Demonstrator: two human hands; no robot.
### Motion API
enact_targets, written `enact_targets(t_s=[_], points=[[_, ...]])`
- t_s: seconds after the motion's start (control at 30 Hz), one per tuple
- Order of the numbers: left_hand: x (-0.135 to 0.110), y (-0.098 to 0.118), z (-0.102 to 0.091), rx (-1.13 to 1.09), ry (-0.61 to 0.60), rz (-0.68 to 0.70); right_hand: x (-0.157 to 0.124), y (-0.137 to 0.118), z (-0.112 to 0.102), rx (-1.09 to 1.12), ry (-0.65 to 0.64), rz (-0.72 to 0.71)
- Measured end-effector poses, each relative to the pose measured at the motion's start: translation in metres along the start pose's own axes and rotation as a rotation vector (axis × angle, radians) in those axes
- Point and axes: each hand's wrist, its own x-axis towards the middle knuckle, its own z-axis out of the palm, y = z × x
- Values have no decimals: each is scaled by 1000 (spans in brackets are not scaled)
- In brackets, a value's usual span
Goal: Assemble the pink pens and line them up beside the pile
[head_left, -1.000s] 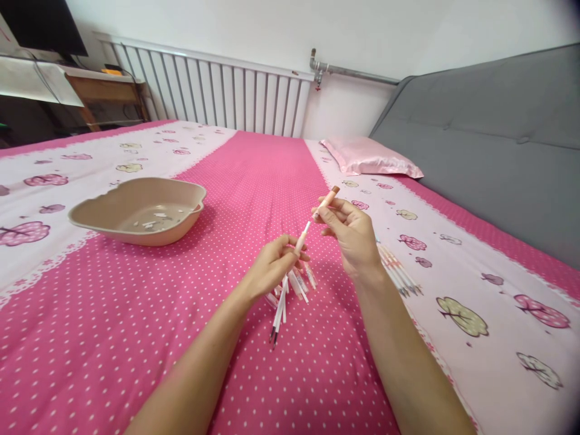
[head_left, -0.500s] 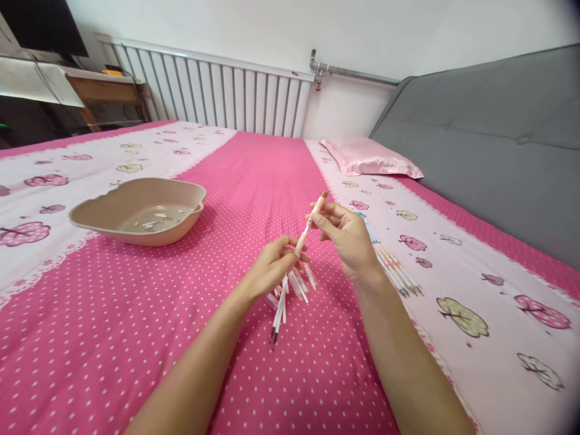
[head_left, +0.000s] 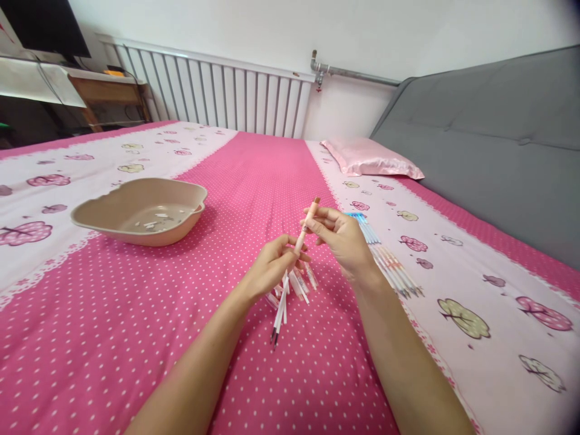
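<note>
Both hands meet over the middle of a pink dotted bedspread (head_left: 136,314). My left hand (head_left: 272,266) is closed around the lower end of a slim pen (head_left: 302,232) with a peach-coloured barrel. My right hand (head_left: 344,241) pinches the same pen higher up, near its upper part. The pen stands tilted, its brown tip pointing up and away. Under my left hand lies a loose pile of white pens and refills (head_left: 290,293). To the right of my right hand, a neat row of pens (head_left: 389,263) lies on the pale floral strip.
A beige heart-shaped tray (head_left: 140,211) with small scraps sits at the left. A pink pillow (head_left: 369,158) lies by the grey padded headboard (head_left: 489,145). A white radiator (head_left: 217,96) and a wooden desk (head_left: 106,96) stand beyond the bed.
My right hand has come down and left towards my left hand, sliding the peach part along the pen so the two parts close together. More of the pen row behind it shows.
</note>
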Motion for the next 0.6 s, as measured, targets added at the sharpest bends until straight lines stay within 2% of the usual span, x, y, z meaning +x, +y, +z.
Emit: enact_targets(t_s=[0.6], points=[[0,-1,-1,-3,7,-3,0,2,0,1,-35,1]])
